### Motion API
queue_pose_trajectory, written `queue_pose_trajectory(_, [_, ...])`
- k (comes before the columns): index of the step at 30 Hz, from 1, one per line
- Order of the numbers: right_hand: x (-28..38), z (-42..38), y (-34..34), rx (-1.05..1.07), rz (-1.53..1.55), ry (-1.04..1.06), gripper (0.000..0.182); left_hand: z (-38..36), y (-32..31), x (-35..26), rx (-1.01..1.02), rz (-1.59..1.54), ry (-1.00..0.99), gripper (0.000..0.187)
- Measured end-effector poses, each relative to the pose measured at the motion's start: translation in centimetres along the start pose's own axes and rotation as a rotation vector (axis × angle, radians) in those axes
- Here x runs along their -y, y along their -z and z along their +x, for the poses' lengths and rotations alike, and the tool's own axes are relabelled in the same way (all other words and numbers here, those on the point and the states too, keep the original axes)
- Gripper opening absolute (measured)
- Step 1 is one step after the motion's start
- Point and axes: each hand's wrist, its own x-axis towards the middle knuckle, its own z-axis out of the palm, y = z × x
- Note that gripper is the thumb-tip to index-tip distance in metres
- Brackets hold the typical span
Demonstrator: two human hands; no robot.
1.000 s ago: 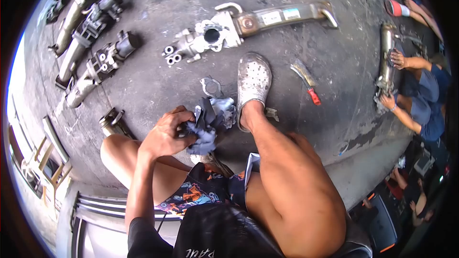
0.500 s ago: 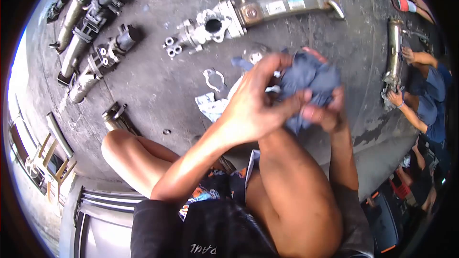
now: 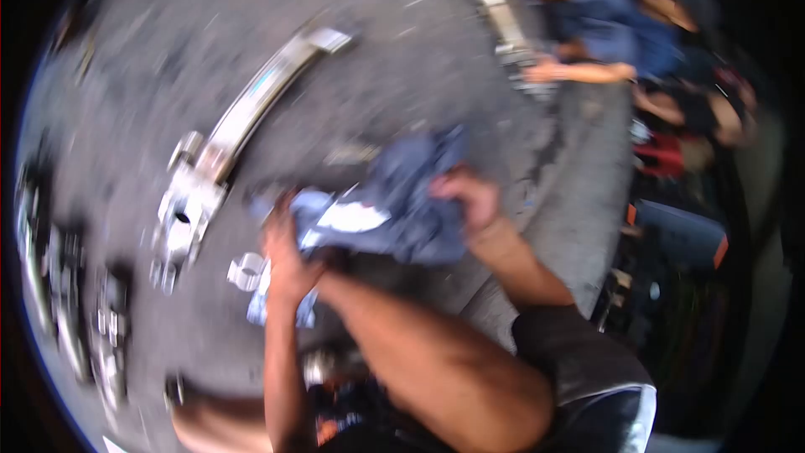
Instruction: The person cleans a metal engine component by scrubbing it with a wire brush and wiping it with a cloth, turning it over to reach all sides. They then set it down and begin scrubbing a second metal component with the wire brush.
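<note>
A blue-grey rag (image 3: 411,201) with a pale patch is stretched out between my two hands, above the floor and just beyond my raised knee. My right hand (image 3: 471,197) is closed on its right side. At the rag's left end, my left hand (image 3: 289,256) grips the lighter edge, its fingers blurred by motion. Beside that hand a metal ring clamp (image 3: 246,272) lies on the ground, and a light blue cloth (image 3: 306,310) shows partly behind the wrist. Farther left rests a long metal pipe assembly (image 3: 247,117) with a cast valve body (image 3: 189,205).
Several similar metal assemblies (image 3: 109,327) lie along the left side. At the upper right, a person in blue (image 3: 612,25) has hands on another metal pipe part (image 3: 499,17). A raised concrete strip (image 3: 579,176) runs down the right, with a dark box (image 3: 683,231) past it.
The bunched rag has been spread open as my hands moved apart. My view has turned right, so the floor parts appear rotated and farther left.
</note>
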Motion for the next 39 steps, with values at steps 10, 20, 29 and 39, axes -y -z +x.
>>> queue_pose_trajectory(10, [13.9, -7.4, 5.2, -0.037, 0.189, 0.517, 0.043, -3.7, 3.0, 5.2, -0.342, -0.202, 0.228, 0.068])
queue_pose_trajectory(20, [0.8, -11.1, 15.0, -0.646, -0.136, -0.460, 0.037, -10.2, 6.5, 1.3, 0.243, 0.567, 0.739, 0.129])
queue_pose_trajectory(29, [-7.1, -5.5, 13.5, -0.362, -0.798, -0.387, 0.019, -13.8, -2.6, 11.0, 0.391, 0.602, 0.551, 0.086])
queue_pose_trajectory(39, [-4.2, -0.7, 6.2, 0.014, -1.661, 0.139, 0.078, -4.3, 15.4, -5.3, 0.406, -0.161, 0.028, 0.056])
